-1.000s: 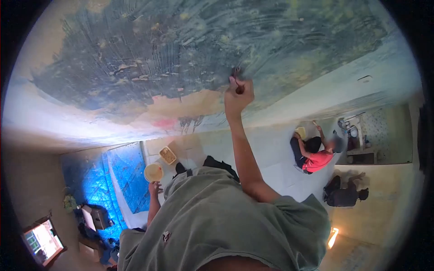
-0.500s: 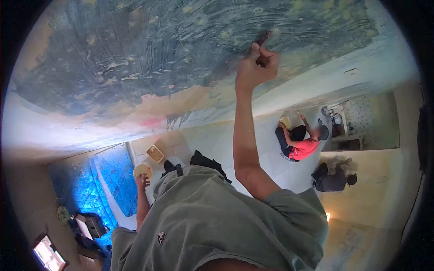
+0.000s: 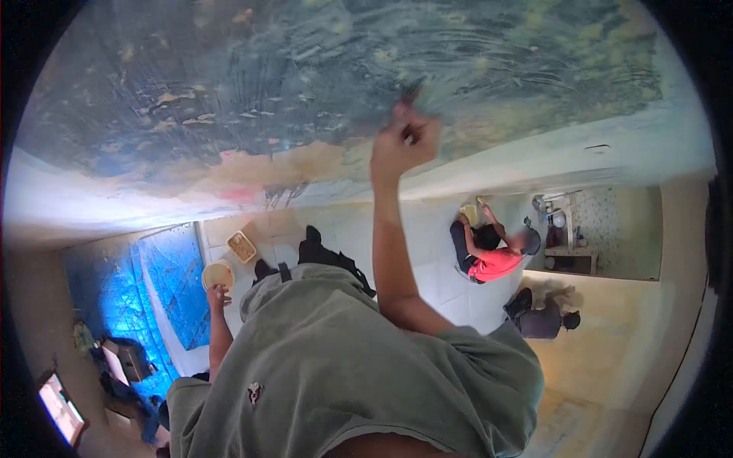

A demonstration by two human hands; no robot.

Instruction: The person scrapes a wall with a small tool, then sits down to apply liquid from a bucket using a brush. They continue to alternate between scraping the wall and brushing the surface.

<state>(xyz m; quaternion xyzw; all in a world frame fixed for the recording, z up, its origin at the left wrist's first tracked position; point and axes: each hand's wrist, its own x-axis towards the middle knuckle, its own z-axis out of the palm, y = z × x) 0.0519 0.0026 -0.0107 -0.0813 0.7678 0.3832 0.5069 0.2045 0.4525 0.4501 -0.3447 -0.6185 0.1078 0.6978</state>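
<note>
My right hand [image 3: 405, 141] is raised to the wall [image 3: 267, 84], its fingers pinched round a small dark tool [image 3: 411, 95]. The tool's tip is at the patchy grey-green surface; motion blur hides its exact shape and whether it touches. Low on the left, my left hand [image 3: 219, 295] grips the rim of a round pale bucket [image 3: 218, 275], fingers curled over its edge. What the bucket contains is hard to make out.
A rectangular tub [image 3: 241, 246] of brownish material stands on the tiled floor [image 3: 427, 237]. To the right, a person in red [image 3: 496, 263] sits by a yellowish container [image 3: 469, 214]; a person in dark clothes [image 3: 540, 320] crouches nearby. Blue sheeting [image 3: 179, 282] lies left.
My right hand has moved lower on the wall with the tool. The camera view has shifted a little, and my left hand still holds the bucket.
</note>
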